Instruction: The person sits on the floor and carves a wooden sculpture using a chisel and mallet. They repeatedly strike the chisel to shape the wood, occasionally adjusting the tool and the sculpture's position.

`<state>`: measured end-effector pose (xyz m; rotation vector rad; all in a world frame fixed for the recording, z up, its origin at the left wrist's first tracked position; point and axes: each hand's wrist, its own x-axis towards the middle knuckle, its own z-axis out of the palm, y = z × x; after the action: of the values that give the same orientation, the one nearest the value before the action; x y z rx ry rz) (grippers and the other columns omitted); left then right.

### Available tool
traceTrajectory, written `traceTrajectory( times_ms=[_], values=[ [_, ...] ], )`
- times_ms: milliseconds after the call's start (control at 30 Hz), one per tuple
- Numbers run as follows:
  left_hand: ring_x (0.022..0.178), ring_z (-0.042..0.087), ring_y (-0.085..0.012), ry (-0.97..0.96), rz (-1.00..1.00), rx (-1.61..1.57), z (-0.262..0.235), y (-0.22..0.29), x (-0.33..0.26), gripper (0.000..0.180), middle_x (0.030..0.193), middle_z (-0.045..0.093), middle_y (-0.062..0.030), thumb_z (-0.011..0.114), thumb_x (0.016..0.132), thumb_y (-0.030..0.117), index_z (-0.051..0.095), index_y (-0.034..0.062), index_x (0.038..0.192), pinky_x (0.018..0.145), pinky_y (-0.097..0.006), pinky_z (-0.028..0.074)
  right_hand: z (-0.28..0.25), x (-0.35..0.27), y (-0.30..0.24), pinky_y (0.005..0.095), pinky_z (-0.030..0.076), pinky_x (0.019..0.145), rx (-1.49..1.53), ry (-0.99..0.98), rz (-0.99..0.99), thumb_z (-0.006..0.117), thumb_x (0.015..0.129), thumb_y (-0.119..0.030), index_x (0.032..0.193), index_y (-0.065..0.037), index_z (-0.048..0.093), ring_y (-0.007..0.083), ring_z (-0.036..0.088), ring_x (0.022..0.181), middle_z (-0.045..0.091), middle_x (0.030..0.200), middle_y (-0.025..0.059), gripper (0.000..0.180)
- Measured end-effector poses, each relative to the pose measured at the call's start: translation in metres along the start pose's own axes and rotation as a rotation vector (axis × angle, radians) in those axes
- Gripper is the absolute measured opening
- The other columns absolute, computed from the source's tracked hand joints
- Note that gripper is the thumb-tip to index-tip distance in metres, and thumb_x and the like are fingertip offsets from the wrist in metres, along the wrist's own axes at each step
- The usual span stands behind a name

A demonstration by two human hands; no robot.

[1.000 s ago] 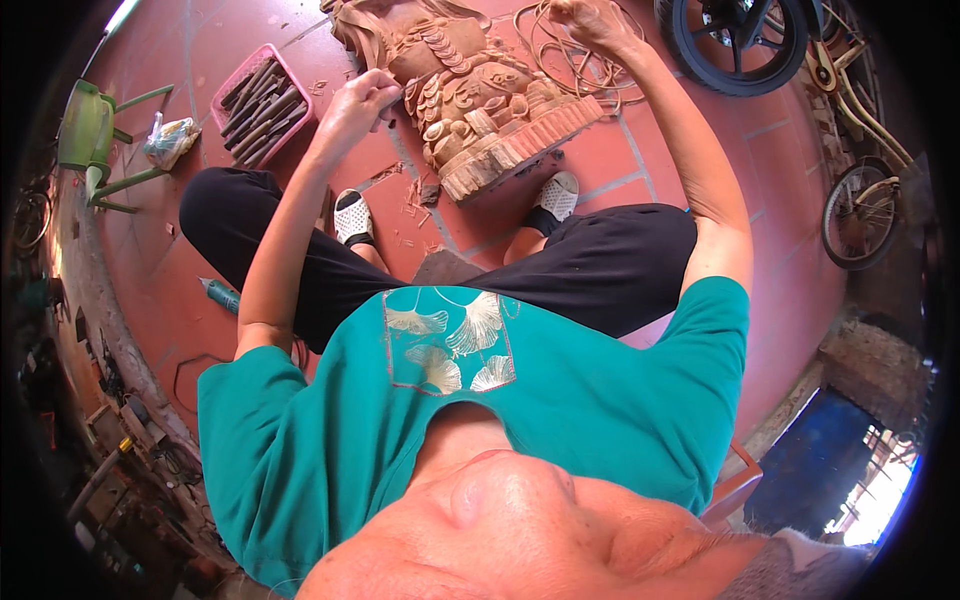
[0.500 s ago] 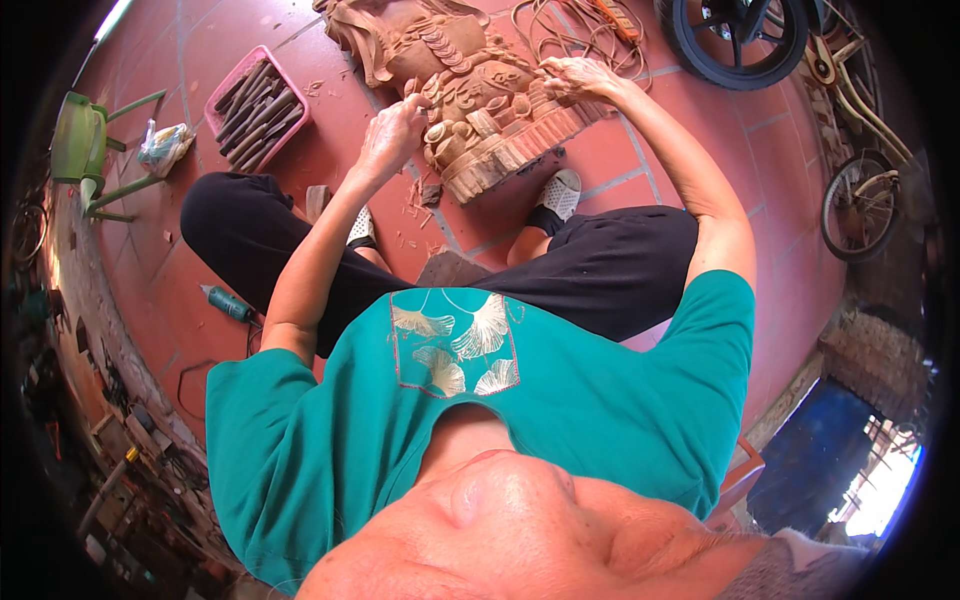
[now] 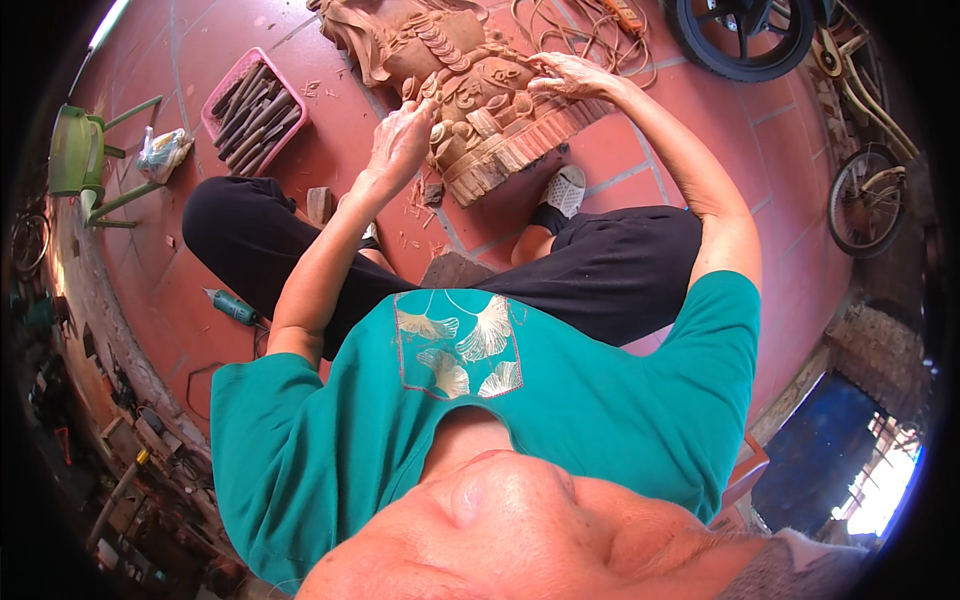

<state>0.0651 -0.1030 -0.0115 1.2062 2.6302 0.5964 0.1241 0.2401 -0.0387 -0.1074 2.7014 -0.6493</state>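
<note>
A large reddish-brown wood carving (image 3: 490, 115) lies in front of me on the tiled floor, its surface cut in deep relief and its near edge rough. At its left side is my left hand (image 3: 403, 135), with the fingertips raised and a gap between them; nothing shows in its grip. My right hand (image 3: 570, 76) reaches over the carving's right side, fingers stretched out and the palm turned down toward the wood. It holds nothing that I can see. Whether either hand presses on the wood is hard to tell.
A pink basket (image 3: 299, 122) of chisel-like tools stands left. Beyond it are a plastic bag (image 3: 163, 154) and a green chair (image 3: 78, 150). A green power tool (image 3: 233, 306) lies by my left knee. A coiled cord (image 3: 590, 45) and black wheel (image 3: 740, 72) are at upper right.
My left hand has shifted slightly, its fingers loosening from a closed pose. My right hand has moved a little left, and its bent fingers have straightened. The carving stays in place.
</note>
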Motion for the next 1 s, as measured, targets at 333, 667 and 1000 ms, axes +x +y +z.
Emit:
traceTrajectory(
  times_ms=[333,667,1000],
  values=[
    [0.08,0.066,-0.0424,-0.024,0.039,0.189,0.014,0.011,0.004,0.017,0.09,0.061,-0.0272,0.047,0.088,0.004,0.052,0.0041,0.104,0.066,-0.049,0.053,0.01,0.003,0.001,0.0446,0.042,0.099,-0.035,0.068,-0.024,0.063,0.086,-0.055,0.138,-0.005,0.042,0.0378,0.053,0.119,0.055,0.126,0.0234,0.076],
    [0.08,0.065,-0.0394,0.088,0.067,0.096,0.033,-0.005,-0.004,0.023,0.089,0.06,-0.0213,0.051,0.088,0.003,0.053,0.0086,0.11,0.066,-0.048,0.052,0.011,0.003,-0.003,0.0451,0.043,0.098,-0.042,0.107,-0.017,0.065,0.084,-0.054,0.137,-0.006,0.043,0.0377,0.055,0.116,0.057,0.121,0.0223,0.075],
    [0.079,0.065,-0.0365,0.164,0.092,0.087,0.044,-0.009,-0.006,0.024,0.089,0.058,-0.0181,0.054,0.09,0.007,0.054,0.0105,0.114,0.065,-0.045,0.053,0.012,0.004,0.0,0.0459,0.043,0.098,-0.039,0.094,-0.023,0.064,0.084,-0.055,0.136,-0.006,0.044,0.0375,0.055,0.116,0.058,0.121,0.0221,0.074]
  ],
)
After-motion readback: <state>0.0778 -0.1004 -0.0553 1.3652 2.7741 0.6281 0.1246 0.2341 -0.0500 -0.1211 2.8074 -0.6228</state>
